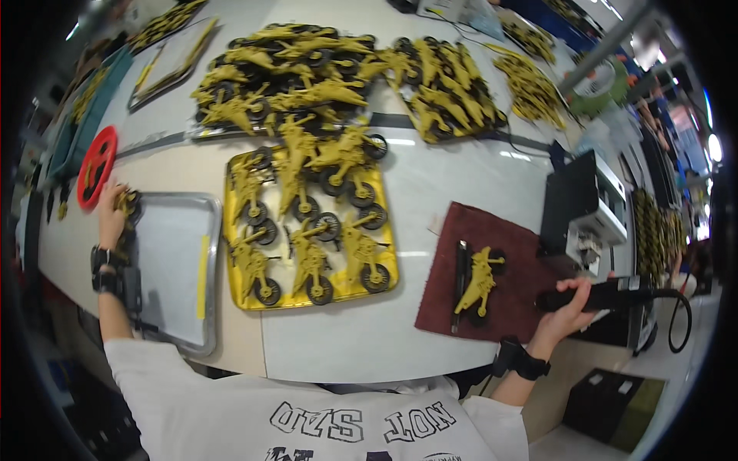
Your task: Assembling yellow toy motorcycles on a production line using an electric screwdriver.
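At the far left, my left hand [114, 215] has its fingers closed on a small yellow-and-black toy motorcycle [131, 203], over the upper left corner of a grey metal tray [214, 276]. My right hand [570, 309] grips a black corded electric screwdriver [607, 295] at the right. To the left of that hand, another toy motorcycle [481, 283] lies on a dark red cloth [442, 303], beside a thin black pen-like tool [460, 286]. The tip of the screwdriver is hard to make out.
A yellow tray [323, 302] with several toy motorcycles stands in the middle. Behind it are heaped motorcycles [284, 77] and more yellow parts [530, 84]. A red round dish [83, 197] stands at the left. A black-and-silver machine [573, 203] stands behind the cloth.
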### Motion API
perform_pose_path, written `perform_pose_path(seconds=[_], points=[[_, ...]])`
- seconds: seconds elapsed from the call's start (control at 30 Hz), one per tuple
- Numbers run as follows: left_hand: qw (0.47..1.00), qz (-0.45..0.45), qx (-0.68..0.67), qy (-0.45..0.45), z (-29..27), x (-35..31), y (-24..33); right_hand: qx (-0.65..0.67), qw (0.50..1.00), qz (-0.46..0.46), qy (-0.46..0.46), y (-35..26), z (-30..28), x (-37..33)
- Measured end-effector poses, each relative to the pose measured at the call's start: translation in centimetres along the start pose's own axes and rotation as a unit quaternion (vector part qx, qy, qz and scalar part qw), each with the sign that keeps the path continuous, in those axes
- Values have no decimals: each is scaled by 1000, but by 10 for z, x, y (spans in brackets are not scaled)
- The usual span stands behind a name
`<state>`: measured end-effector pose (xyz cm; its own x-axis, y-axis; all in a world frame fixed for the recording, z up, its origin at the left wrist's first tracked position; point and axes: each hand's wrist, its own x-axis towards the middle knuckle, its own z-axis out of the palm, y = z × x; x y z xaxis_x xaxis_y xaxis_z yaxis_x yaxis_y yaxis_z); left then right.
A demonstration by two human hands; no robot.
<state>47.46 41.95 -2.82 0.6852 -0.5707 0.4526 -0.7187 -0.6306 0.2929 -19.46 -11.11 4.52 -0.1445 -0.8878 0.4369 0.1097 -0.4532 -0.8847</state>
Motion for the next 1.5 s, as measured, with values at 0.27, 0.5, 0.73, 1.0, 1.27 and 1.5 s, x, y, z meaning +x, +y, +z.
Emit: perform_pose_path(seconds=[0.27,0.5,0.73,1.0,1.27,1.5], points=[[916,295,-186,-200,-8,-20,438,58,996,-12,-74,1,-32,0],[802,314,-392,-323,86,-86,602,12,995,22,-92,-6,-3,4],[847,218,-402,-273,116,-122,609,-10,999,-26,-30,0,0,-5],[827,228,-393,-331,108,-80,626,51,997,-12,-51,4,-6,6],[802,352,-246,-415,113,-49,633,45,998,1,-54,0,-15,0],[813,352,-276,-373,122,-57,624,29,997,-14,-64,-1,-9,-1]])
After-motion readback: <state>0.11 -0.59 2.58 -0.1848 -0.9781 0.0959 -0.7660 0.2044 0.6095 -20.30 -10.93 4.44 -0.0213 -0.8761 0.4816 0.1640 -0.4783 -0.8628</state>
